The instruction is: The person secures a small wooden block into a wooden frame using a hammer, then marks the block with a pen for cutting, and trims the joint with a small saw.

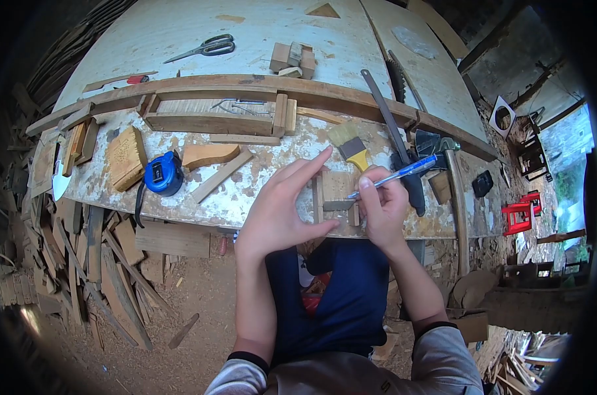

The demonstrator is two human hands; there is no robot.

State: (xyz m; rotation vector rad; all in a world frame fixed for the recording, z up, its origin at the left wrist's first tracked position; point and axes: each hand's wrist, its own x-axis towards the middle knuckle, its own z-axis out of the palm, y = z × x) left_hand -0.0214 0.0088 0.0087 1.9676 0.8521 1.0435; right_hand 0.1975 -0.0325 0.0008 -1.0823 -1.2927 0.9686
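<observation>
A small wooden block (pixel 338 185) lies at the front edge of the workbench, between my two hands. My right hand (pixel 385 209) is closed round a blue pen (pixel 407 172), its tip right at the block's right side. To the left, my left hand (pixel 277 207) is open, thumb and fingers spread apart beside a thin wooden strip (pixel 318 197) along the block's left side. Just behind the block rests a paintbrush (pixel 351 146) with a yellow handle. A dark metal bar-like tool (pixel 381 108) leans just beyond my right hand.
Left on the bench (pixel 233 191) sit a blue tape measure (pixel 163 174) and wood offcuts (pixel 126 159). A wooden frame (pixel 209 124) crosses the middle, scissors (pixel 209 48) behind it. A hammer (pixel 456 197) overhangs the front edge at right. Scrap wood (pixel 114 276) piles below left.
</observation>
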